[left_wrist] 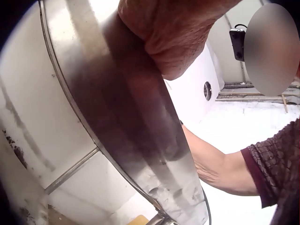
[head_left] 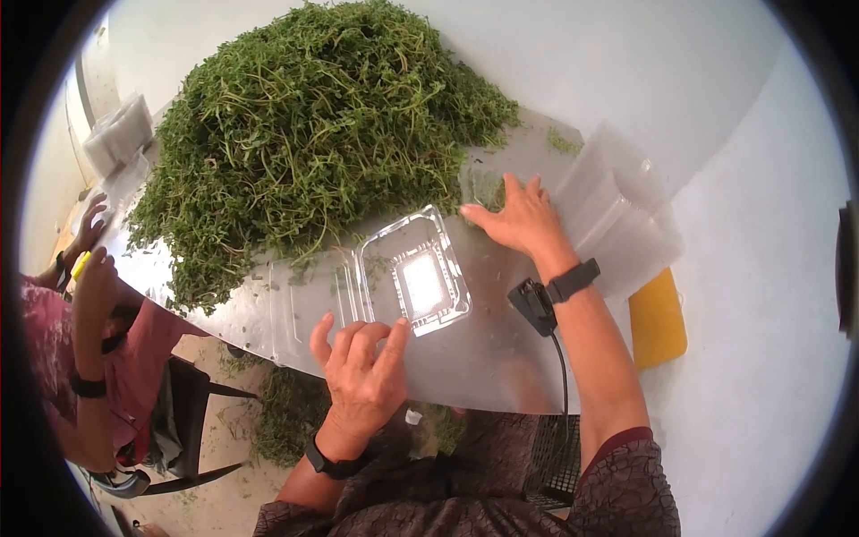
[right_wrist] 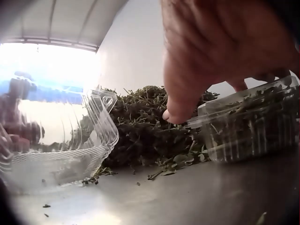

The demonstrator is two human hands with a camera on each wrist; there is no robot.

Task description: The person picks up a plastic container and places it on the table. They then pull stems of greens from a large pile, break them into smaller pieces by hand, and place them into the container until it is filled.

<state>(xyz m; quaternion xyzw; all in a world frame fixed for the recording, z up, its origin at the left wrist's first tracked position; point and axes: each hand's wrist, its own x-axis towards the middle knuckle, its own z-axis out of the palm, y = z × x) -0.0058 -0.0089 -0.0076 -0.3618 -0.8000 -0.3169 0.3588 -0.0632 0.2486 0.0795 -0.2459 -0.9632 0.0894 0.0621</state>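
Observation:
A clear plastic container (head_left: 455, 285) lies unfolded on the metal table, its other half (head_left: 309, 300) to the left. At its near edge is the left hand (head_left: 362, 376), fingers loosely bent, the index fingertip at the rim; the left wrist view shows only part of this hand (left_wrist: 173, 37). The right hand (head_left: 523, 222), thumb and fingers spread, is at a closed clear box (right_wrist: 253, 124) with green sprigs inside. In the right wrist view, the thumb of the right hand (right_wrist: 211, 56) is beside the box's corner; whether it touches is unclear.
A large heap of green sprigs (head_left: 331, 116) covers the back of the table. Stacked clear containers (head_left: 617, 210) stand at the right, above a yellow board (head_left: 658, 318). Another person's arm (head_left: 89, 331) is at the left, near more stacked containers (head_left: 119, 134).

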